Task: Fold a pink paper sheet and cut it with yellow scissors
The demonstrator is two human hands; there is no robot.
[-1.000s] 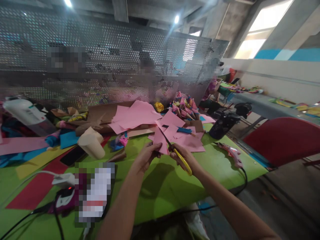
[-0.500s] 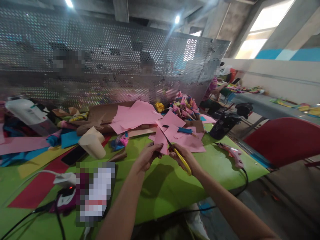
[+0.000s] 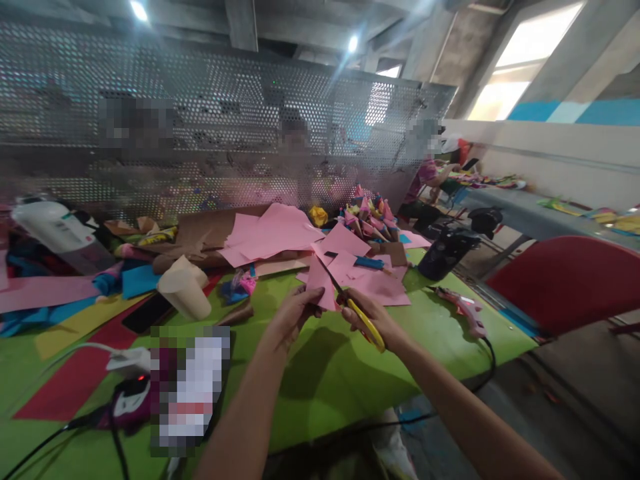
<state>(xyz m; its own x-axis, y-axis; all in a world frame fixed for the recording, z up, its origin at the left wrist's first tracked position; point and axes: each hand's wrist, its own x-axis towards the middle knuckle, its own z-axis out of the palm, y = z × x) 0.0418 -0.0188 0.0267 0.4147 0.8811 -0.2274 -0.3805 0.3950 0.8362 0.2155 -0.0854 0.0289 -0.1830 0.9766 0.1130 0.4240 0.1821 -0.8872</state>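
Between the thumb and fingers of my left hand is a small piece of pink paper, held up over the green table. My right hand grips a pair of scissors with yellow handles. The dark blades lie along the right side of the pink piece, pointing up and left; whether they touch it I cannot tell. Behind the hands lie loose pink paper scraps and a blue-handled tool. Larger pink sheets rest on brown paper farther back.
A pink glue gun with its cord lies on the right, near a black container. To the left are a cream paper roll, a phone and a power strip. A perforated metal screen stands behind.
The scissors and my right hand have shifted very slightly. The pink piece is turned a little and its lower edge looks wider. My left hand keeps its hold.
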